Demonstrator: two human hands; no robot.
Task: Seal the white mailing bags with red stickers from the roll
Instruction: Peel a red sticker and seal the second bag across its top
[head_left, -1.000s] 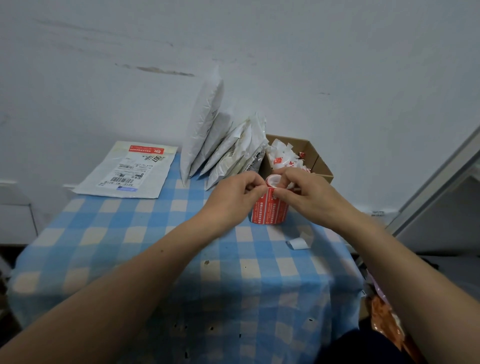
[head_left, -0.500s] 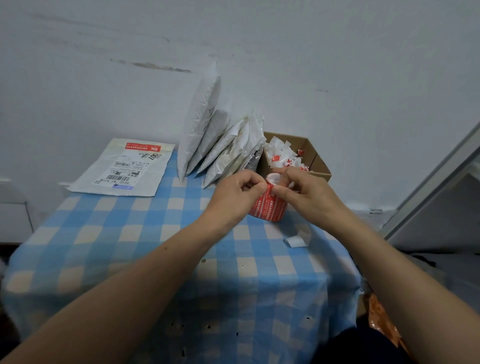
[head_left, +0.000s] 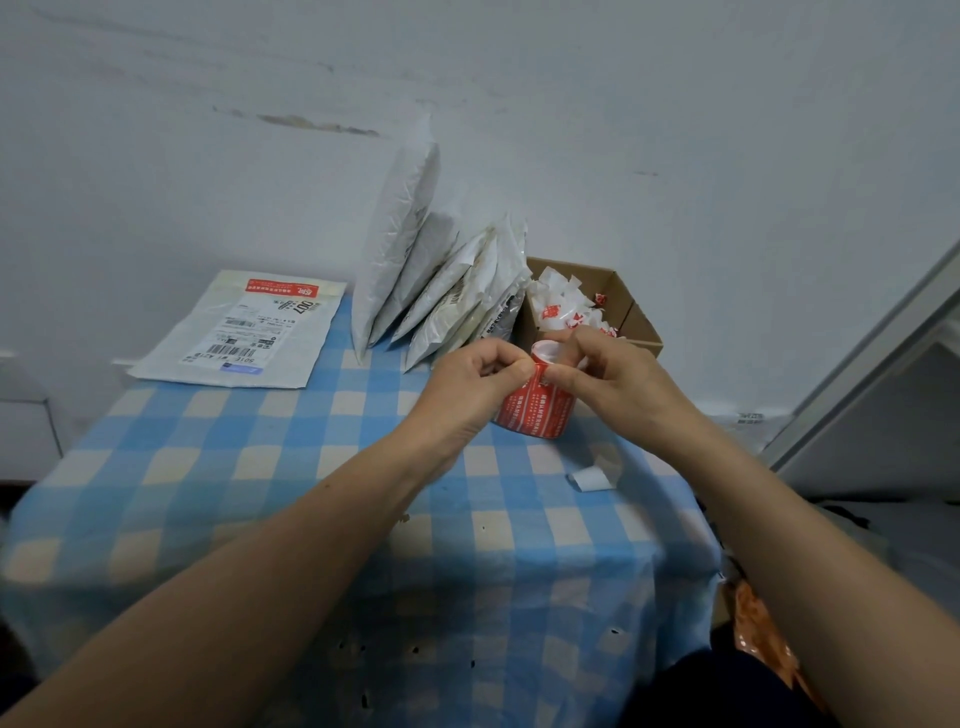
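Red sticker edge pinched by fingertips of left hand & right hand, other fingers curled | roll on checked cloth, now tipped vs. upright 1 s ago → peel prob. under way | white mailing bags lean on wall behind, none in hand yet; sealing not begun.

Left hand, right hand: bare. Forearms: bare, unsleeved. Dark navy garment, lower frame edge.
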